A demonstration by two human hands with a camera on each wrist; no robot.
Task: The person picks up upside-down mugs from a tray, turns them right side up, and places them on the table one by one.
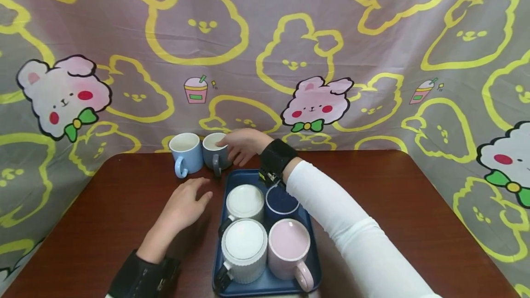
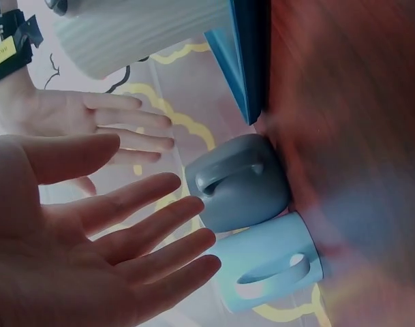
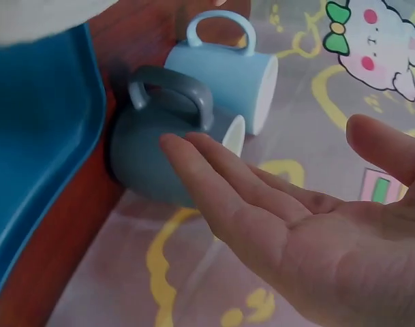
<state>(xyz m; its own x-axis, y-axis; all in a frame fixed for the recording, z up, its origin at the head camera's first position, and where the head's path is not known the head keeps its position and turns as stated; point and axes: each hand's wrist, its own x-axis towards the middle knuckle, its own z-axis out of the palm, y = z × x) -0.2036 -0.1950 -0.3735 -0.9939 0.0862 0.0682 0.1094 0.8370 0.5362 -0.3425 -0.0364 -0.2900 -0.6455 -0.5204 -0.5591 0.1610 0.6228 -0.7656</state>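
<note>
Beyond the tray's far left corner stands a dark grey mug [image 1: 216,155], upright, with a light blue mug [image 1: 187,153] close on its left. My right hand [image 1: 247,144] is beside the grey mug's right side, fingers extended; whether they touch it I cannot tell. Over the table left of the tray, my left hand [image 1: 186,203] holds nothing, its fingers spread and pointing toward the two mugs. In the left wrist view both handles show, on the grey mug [image 2: 238,180] and the blue mug [image 2: 268,262].
A blue tray [image 1: 314,261] carries two white mugs with black handles, the nearer one ribbed [image 1: 244,247], a pink mug [image 1: 290,245] and a dark navy mug [image 1: 283,201] partly under my right wrist. A patterned cloth [image 1: 232,77] hangs behind the brown table [image 1: 364,183].
</note>
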